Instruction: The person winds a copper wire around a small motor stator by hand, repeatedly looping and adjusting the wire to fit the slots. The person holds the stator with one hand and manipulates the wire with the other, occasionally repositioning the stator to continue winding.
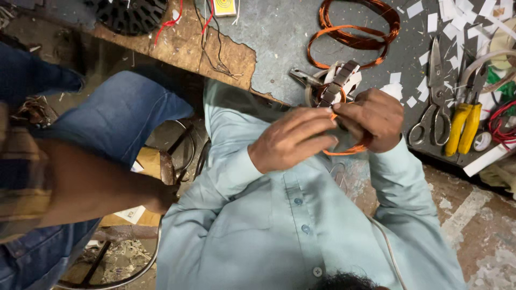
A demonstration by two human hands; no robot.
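Observation:
My left hand (293, 139) and my right hand (373, 118) meet close to my chest over a round motor stator (334, 86) wound with copper wire. Both hands grip it: the left fingers press on its near side, the right hand wraps its right edge. A loop of orange copper wire (344, 151) hangs out below my hands. White paper slips stick out of the stator's slots. My pale blue shirt sleeves cover both forearms.
On the grey bench lie copper wire coils (355, 32), steel scissors (434, 102), yellow-handled pliers (465, 126), white paper scraps (457, 21) and red wire (502, 126). A black stator (131, 13) sits far left. Another person in jeans (107, 118) sits on a stool at my left.

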